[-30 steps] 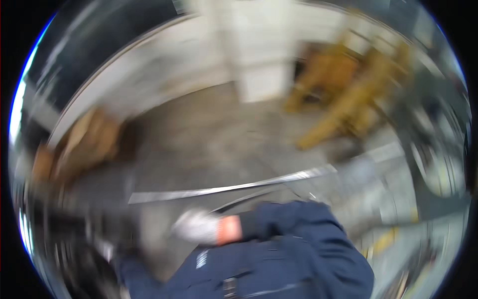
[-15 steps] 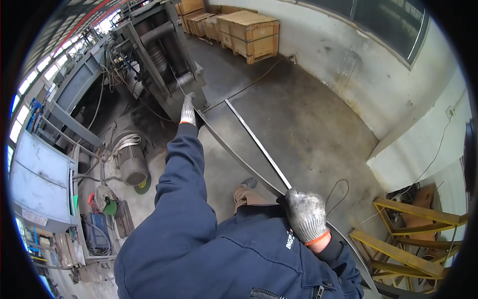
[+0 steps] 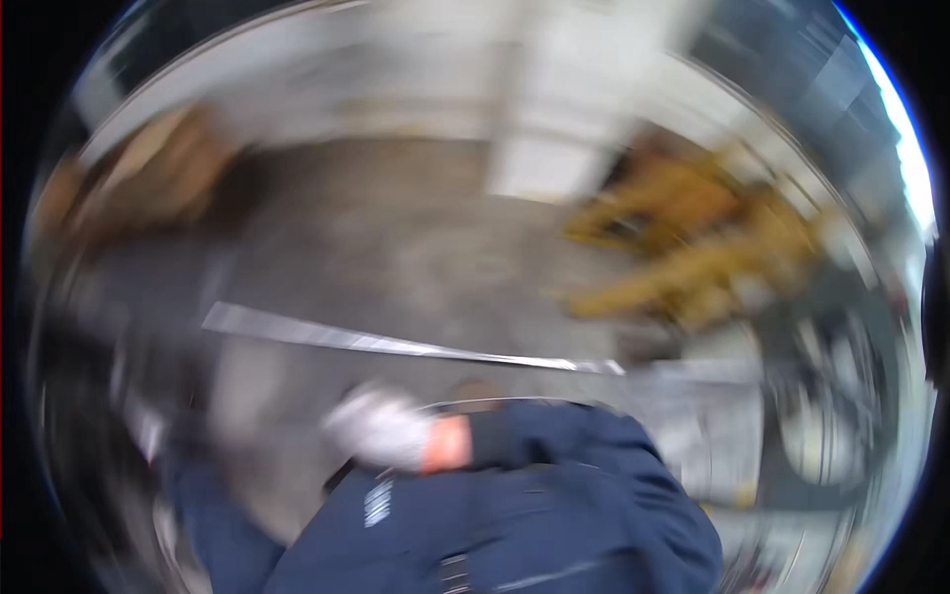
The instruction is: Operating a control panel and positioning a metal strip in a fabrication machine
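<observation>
Strong motion blur smears the whole head view. My right hand (image 3: 381, 431), in a pale work glove with an orange cuff, is in front of my body at the waist. Its fingers are smeared, so its grip cannot be made out. Just beyond it, a long shiny metal strip (image 3: 396, 343) stretches from left to right, broader at its left end. My left sleeve (image 3: 220, 515) reaches out at the lower left. A whitish smear near its end may be my left glove, but neither its fingers nor anything in them can be told.
Wooden crates (image 3: 158, 173) stand at the far left by the pale wall (image 3: 426, 89). Yellow metal frames (image 3: 693, 243) occupy the right side, with a light grey flat surface (image 3: 708, 421) nearer to me. Concrete floor (image 3: 396, 228) lies beyond the strip.
My view has swung to the right; the crates now appear at the left and the yellow frames nearer the middle. The machine beside my left hand has left clear view, and both gloves have blurred.
</observation>
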Demonstrator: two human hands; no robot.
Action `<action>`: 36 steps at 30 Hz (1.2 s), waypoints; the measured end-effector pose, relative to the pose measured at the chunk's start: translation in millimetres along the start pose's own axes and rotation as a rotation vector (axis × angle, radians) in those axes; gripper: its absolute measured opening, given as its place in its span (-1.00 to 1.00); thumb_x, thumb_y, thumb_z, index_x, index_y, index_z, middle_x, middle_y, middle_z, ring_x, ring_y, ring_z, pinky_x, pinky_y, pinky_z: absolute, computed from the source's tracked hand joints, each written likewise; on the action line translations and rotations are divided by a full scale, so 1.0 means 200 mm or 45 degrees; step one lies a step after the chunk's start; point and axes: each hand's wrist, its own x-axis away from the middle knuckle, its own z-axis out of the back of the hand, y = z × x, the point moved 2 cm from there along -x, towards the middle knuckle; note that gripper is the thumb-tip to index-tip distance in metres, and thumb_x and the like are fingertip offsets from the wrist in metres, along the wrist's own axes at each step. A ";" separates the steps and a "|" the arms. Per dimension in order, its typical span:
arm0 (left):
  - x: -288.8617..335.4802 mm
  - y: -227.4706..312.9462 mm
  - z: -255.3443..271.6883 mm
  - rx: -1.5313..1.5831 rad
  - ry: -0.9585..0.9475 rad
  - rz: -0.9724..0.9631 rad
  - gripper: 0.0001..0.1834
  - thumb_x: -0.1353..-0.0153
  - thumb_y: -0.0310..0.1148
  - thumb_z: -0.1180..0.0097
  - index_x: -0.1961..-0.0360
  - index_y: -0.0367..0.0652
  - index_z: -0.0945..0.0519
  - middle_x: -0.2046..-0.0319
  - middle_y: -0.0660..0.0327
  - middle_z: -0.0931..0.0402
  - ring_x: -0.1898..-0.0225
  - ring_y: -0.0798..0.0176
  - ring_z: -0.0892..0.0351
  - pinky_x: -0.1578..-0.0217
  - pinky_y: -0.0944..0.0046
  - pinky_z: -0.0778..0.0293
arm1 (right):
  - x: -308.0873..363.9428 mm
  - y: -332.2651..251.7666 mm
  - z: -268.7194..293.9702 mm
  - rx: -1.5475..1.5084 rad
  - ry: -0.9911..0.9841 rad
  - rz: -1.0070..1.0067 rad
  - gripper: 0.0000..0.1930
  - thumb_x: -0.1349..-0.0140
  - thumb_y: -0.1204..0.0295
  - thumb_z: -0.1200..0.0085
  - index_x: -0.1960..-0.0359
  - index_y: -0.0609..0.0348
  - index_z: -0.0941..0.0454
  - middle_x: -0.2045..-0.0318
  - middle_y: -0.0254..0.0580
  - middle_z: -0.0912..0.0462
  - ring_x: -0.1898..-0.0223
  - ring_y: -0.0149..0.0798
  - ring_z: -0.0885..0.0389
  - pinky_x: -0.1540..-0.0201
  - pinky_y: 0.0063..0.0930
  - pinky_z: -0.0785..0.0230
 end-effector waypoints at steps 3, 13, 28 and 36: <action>-0.09 -0.01 -0.13 -0.064 0.061 0.023 -0.45 -0.28 0.29 -0.02 0.05 0.04 -0.48 0.53 0.13 -0.37 0.65 0.17 -0.34 0.67 0.15 -0.34 | -0.08 0.04 0.00 -0.605 0.540 0.119 -0.86 0.08 0.43 -0.18 0.50 0.24 -0.56 0.57 -0.06 -0.61 0.50 0.01 -0.63 0.42 -0.18 -0.48; 0.07 0.07 -0.45 -0.210 0.133 -0.043 -0.44 -0.28 0.29 -0.02 0.04 0.03 -0.44 0.56 0.16 -0.32 0.68 0.16 -0.32 0.68 0.15 -0.33 | -0.09 0.07 -0.14 -0.409 0.500 0.016 -0.77 0.15 0.30 -0.22 0.51 0.20 -0.73 0.57 -0.05 -0.68 0.47 0.01 -0.69 0.37 -0.09 -0.51; 0.25 0.21 0.08 -0.042 0.227 -0.033 -0.43 -0.28 0.28 -0.02 0.04 0.01 -0.37 0.61 0.21 -0.25 0.72 0.15 -0.28 0.70 0.15 -0.33 | 0.03 0.21 0.02 -0.639 0.281 -0.034 -0.92 0.01 0.46 -0.10 0.58 0.18 -0.54 0.63 -0.12 -0.53 0.53 -0.12 -0.58 0.41 -0.20 -0.45; 0.51 0.11 -0.30 0.289 0.406 0.259 -0.22 -0.06 0.32 -0.17 0.02 -0.11 -0.24 0.62 0.25 -0.12 0.72 0.18 -0.18 0.68 0.18 -0.24 | 0.11 0.29 0.14 -0.514 -0.046 -0.096 -0.87 -0.20 0.36 -0.10 0.27 0.10 -0.58 0.51 -0.13 -0.62 0.38 -0.11 -0.64 0.24 -0.16 -0.46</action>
